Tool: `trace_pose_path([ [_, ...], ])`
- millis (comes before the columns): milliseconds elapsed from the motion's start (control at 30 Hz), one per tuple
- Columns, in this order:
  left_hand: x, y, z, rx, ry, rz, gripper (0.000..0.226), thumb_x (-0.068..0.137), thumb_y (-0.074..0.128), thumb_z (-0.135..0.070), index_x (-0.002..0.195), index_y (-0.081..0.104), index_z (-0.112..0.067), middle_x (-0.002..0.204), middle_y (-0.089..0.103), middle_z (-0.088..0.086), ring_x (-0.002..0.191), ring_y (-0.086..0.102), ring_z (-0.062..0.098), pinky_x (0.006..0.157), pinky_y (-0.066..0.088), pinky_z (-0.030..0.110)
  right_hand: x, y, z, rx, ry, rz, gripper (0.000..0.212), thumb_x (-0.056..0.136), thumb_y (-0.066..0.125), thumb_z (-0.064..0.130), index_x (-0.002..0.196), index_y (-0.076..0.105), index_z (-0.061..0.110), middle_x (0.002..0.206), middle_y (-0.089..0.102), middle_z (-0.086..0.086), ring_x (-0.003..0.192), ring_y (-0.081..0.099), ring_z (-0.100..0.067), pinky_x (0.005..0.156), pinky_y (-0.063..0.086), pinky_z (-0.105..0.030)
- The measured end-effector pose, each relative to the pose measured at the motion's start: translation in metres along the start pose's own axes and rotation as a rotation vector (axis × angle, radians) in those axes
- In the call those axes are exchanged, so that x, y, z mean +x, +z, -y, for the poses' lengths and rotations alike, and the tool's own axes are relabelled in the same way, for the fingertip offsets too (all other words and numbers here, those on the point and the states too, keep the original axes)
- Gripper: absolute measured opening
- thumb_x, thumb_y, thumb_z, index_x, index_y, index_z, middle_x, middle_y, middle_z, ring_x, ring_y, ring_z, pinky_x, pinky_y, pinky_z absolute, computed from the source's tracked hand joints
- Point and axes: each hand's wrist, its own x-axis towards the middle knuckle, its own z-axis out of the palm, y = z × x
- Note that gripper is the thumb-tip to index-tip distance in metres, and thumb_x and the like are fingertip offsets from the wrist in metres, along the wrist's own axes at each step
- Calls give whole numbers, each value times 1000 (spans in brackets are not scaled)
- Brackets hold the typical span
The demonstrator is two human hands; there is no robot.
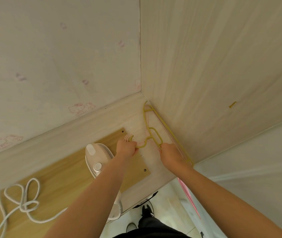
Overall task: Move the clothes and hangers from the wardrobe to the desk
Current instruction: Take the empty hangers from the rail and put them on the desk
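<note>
So this looks like the drop-off end of the job: a yellow hanger [154,136] lies on top of a bunch of pink hangers [188,197], flat on the tabletop [155,170] and tucked right into the corner against the pale side panel [214,66]. The left hand [126,148] has its fingers curled round the neck just below the hooks. The right hand [171,156] grips the stack at the near shoulder, fingers wrapped too. One end of the pink ones sticks out past the tabletop edge.

My guess is that the next move is just letting go with both hands without the stack sliding off, maybe nudging it further on first. No clothes in view, so those are probably left to fetch.

An iron [99,158] sits just beside the left wrist with its white cord [22,200] looped over the wood part. Cartoon-cat wallpaper [78,109] behind, pale floor tiles below.
</note>
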Motion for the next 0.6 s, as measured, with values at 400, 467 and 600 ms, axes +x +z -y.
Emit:
trace_pose_path([
  [400, 20, -4, 18, 637, 97, -106, 28, 89, 61, -23, 103, 63, 1, 113, 61, 20, 80, 56, 27, 59, 39, 29, 6, 30, -7, -122, -122, -70, 15, 92, 53, 6, 105, 58, 9, 104, 60, -8, 93, 58, -25, 58, 35, -30],
  [467, 21, -4, 20, 654, 98, -117, 30, 89, 61, -24, 107, 61, 1, 120, 56, 20, 87, 56, 28, 65, 39, 31, 6, 33, -9, -134, -161, -91, 15, 94, 52, 10, 108, 57, 10, 107, 58, -7, 96, 56, -23, 58, 34, -30],
  [600, 22, -3, 23, 688, 125, -140, 29, 90, 61, -22, 110, 59, -1, 121, 55, 20, 102, 56, 33, 72, 42, 35, 5, 31, -12, -119, -213, -91, 26, 98, 44, 29, 115, 53, 11, 112, 54, -5, 102, 52, -22, 59, 34, -30],
])
